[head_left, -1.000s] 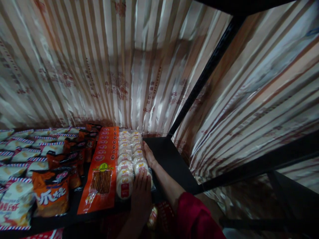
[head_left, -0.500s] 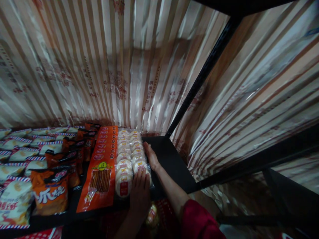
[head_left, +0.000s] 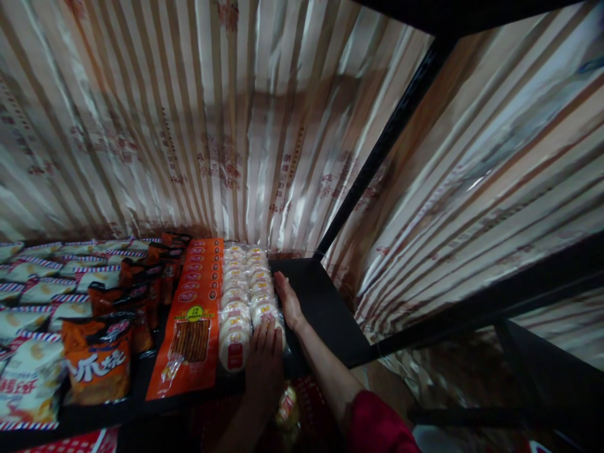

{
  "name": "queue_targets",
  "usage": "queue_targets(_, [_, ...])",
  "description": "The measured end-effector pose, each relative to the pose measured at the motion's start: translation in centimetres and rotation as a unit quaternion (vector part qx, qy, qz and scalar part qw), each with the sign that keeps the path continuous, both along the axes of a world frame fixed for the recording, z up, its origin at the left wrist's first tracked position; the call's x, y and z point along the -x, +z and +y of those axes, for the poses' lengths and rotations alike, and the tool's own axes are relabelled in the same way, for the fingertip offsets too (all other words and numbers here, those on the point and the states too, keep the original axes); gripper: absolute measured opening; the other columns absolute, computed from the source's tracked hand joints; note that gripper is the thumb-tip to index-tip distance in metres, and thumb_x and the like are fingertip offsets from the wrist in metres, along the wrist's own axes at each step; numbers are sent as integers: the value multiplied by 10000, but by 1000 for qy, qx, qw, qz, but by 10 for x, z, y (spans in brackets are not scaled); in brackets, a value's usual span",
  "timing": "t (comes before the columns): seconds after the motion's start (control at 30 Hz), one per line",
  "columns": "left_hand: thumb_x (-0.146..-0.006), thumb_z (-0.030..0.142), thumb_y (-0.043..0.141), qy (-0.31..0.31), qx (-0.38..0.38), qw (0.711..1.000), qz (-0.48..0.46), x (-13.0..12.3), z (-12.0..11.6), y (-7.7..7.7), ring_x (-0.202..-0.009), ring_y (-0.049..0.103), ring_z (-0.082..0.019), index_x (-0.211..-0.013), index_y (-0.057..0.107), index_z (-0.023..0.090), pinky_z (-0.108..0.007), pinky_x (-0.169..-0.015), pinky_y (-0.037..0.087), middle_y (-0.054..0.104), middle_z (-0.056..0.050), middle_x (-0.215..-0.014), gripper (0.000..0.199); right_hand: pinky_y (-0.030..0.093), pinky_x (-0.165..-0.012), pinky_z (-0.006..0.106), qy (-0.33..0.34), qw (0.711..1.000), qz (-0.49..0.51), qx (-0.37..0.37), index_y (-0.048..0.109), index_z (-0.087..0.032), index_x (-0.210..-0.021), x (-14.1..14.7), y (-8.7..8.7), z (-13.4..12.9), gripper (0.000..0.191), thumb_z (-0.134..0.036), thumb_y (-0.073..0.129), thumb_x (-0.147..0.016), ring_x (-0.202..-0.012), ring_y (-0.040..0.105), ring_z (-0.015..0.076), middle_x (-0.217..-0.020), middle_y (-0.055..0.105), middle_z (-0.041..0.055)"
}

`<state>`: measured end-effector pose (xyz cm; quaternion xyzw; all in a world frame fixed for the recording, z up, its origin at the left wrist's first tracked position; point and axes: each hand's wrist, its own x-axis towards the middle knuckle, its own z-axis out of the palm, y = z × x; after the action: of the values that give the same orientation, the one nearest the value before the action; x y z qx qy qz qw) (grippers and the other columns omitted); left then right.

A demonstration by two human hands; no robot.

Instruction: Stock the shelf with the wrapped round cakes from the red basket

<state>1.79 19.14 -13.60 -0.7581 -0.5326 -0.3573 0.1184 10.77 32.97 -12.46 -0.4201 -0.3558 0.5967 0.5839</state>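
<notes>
Two rows of white round cakes in clear wrappers (head_left: 233, 333) stand on a black shelf (head_left: 321, 308). My left hand (head_left: 265, 355) lies flat on the front pack of the right-hand row, its fingers stretched forward. Along the right side of that row is my right hand (head_left: 289, 302), held on edge with straight fingers beside the packs. Neither hand grips anything. An orange strip of snack packs (head_left: 195, 314) lies directly left of the cakes.
Orange and black snack bags (head_left: 97, 365) and several white bags with striped edges (head_left: 31, 384) fill the shelf's left part. A black upright post (head_left: 377, 157) rises at the back right corner. Pleated printed sheeting (head_left: 189, 126) hangs behind.
My right hand has shifted very slightly to the right, leaving a little more space beside the cakes. My left hand stays on the front pack.
</notes>
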Motion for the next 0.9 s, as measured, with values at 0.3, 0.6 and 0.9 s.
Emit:
queue_targets(0.3, [-750,156,468,6,-7,1000,0,-1,1,-4,-1287,365,-271,-1163,515,99,-432,-990,393,515,-157,-1287,420,218,-1114,388,-8,1000,28,8,557,-246,-1218,2,-8,-34,621,-632,536,-732,-1314,337,213,-1387,431,36])
queue_targets(0.6, [-769,121,444,29,-1,999,14,-1,2,-2,-1234,442,-243,-1116,560,116,-399,-979,397,553,-137,-1255,366,245,-1103,373,-21,1000,10,6,512,-237,-1266,7,-10,-38,694,-640,558,-703,-1318,329,213,-1411,391,36])
queue_targets(0.9, [-771,91,425,38,8,999,1,-2,5,0,-1204,476,-248,-1057,605,116,-404,-954,421,591,-127,-1209,339,210,-1116,367,-16,1000,-13,1,550,-226,-1227,8,-13,-41,640,-617,564,-720,-1307,348,205,-1375,446,35])
